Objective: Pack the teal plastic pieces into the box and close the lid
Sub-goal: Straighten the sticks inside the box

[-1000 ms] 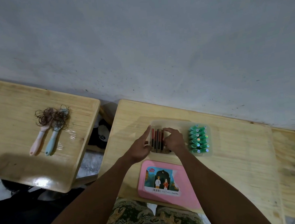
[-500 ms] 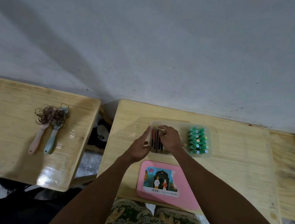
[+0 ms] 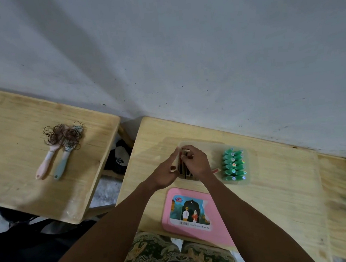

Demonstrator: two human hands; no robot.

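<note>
A clear plastic box (image 3: pixel 209 145) lies on the near wooden table. A double row of teal plastic pieces (image 3: pixel 233 165) fills its right end. Dark red and black pieces (image 3: pixel 184 172) stand in its left end, mostly hidden by my hands. My left hand (image 3: pixel 166 173) rests straight-fingered against the box's left wall. My right hand (image 3: pixel 197 163) curls over the dark pieces and pinches them at the far end. The pink lid (image 3: pixel 218 229), with a picture label, lies flat between the box and the table's front edge.
A second wooden table (image 3: pixel 16 186) stands to the left with a pink brush (image 3: pixel 45 165) and a pale blue brush (image 3: pixel 61 165), both tangled with hair. A gap with a dark object (image 3: pixel 119 158) separates the tables. A grey wall (image 3: pixel 182 57) rises behind.
My right hand has slid from the middle of the box up and left onto the far end of the dark pieces. My left hand has stayed against the box's left wall.
</note>
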